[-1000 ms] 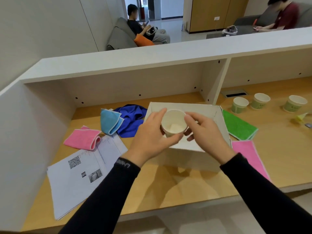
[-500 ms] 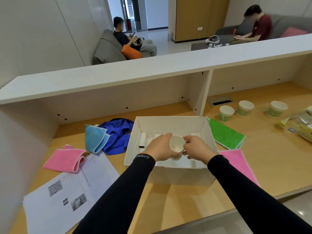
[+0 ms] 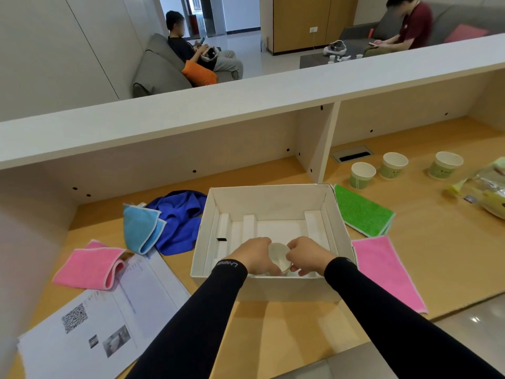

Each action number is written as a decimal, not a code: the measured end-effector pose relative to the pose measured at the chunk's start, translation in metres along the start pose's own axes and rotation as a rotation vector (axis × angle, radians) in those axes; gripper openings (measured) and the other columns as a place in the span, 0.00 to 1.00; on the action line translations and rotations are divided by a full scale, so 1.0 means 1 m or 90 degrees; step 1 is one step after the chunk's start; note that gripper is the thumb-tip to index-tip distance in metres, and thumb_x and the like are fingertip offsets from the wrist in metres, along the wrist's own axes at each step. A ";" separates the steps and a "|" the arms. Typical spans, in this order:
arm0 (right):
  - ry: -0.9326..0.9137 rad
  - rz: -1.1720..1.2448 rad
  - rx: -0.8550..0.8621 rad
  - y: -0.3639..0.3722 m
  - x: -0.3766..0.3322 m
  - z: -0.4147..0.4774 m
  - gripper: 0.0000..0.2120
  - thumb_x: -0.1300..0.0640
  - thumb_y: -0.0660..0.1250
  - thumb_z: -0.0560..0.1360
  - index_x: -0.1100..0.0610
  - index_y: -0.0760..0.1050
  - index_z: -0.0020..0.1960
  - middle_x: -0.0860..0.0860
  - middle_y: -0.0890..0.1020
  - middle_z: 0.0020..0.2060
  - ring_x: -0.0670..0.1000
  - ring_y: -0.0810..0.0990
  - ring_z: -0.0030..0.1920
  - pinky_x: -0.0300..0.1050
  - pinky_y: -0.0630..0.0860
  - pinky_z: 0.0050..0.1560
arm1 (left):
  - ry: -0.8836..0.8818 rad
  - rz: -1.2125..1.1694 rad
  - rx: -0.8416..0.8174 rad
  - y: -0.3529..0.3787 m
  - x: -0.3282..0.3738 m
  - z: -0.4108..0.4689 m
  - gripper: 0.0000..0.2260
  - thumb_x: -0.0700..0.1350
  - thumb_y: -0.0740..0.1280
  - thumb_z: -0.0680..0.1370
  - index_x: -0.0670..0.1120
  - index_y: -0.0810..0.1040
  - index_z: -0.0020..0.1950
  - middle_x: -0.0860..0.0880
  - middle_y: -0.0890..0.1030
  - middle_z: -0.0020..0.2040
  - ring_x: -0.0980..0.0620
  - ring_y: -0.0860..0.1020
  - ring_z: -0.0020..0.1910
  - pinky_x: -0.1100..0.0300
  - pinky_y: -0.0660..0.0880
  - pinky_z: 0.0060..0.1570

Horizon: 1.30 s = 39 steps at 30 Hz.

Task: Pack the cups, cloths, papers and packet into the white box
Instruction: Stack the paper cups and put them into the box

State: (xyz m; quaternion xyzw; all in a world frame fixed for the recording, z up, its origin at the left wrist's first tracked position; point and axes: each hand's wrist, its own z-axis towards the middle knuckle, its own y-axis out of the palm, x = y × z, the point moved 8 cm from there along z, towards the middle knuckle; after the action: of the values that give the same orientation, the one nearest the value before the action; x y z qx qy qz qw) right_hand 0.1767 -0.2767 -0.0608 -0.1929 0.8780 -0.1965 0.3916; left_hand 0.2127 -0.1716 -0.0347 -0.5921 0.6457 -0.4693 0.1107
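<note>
Gripping a paper cup (image 3: 279,259) between my left hand (image 3: 257,255) and right hand (image 3: 307,255), I held it low inside the white box (image 3: 269,196) at six o'clock, judging release next.

The worktop (image 3: 287,324) has a smooth, matt, wood-look finish in light tan, and the white box (image 3: 273,201) is matt card with smooth walls. The green cloth (image 3: 360,212) has a coarse, nubbly pile, while the pink cloths (image 3: 90,266) (image 3: 382,269), the light-blue cloth (image 3: 139,228) and the dark-blue cloth (image 3: 180,220) are soft, matt fabric. The cups (image 3: 362,175) are matt paper, the papers (image 3: 109,318) are smooth printed sheets, and the packet (image 3: 486,192) is glossy clear plastic film.
</note>
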 end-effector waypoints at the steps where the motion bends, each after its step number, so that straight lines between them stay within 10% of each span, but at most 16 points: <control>1: 0.004 -0.006 0.000 0.000 0.000 -0.002 0.16 0.65 0.55 0.76 0.64 0.74 0.61 0.60 0.80 0.49 0.55 0.79 0.45 0.40 0.75 0.36 | 0.001 0.002 -0.003 0.001 0.000 0.000 0.34 0.49 0.71 0.72 0.43 0.62 0.74 0.45 0.69 0.72 0.45 0.72 0.66 0.54 0.70 0.64; 9: -0.101 0.048 0.121 -0.044 -0.026 -0.024 0.22 0.58 0.61 0.76 0.61 0.68 0.69 0.59 0.77 0.61 0.57 0.78 0.58 0.44 0.72 0.48 | 0.022 -0.038 0.172 -0.046 0.000 -0.016 0.28 0.53 0.66 0.75 0.45 0.65 0.73 0.45 0.72 0.70 0.47 0.72 0.67 0.54 0.69 0.65; 17: -0.237 0.234 0.319 -0.102 -0.037 -0.070 0.14 0.60 0.62 0.75 0.57 0.76 0.60 0.50 0.81 0.41 0.47 0.81 0.42 0.40 0.75 0.42 | 0.165 -0.259 0.355 -0.079 0.049 -0.038 0.13 0.48 0.64 0.77 0.47 0.78 0.60 0.50 0.81 0.52 0.52 0.78 0.50 0.58 0.75 0.53; 39: -0.157 0.340 0.302 -0.306 0.145 0.007 0.08 0.61 0.61 0.75 0.54 0.76 0.52 0.53 0.82 0.47 0.46 0.80 0.38 0.42 0.75 0.43 | 0.092 -0.247 0.340 -0.036 0.248 0.100 0.09 0.45 0.64 0.76 0.47 0.82 0.53 0.51 0.81 0.43 0.50 0.80 0.47 0.56 0.76 0.48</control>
State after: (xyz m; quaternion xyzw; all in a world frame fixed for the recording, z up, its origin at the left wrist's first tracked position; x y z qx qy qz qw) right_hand 0.1490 -0.6093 -0.0018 0.1163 0.7736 -0.2603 0.5658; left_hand 0.2383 -0.4291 0.0410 -0.6195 0.3813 -0.6748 0.1243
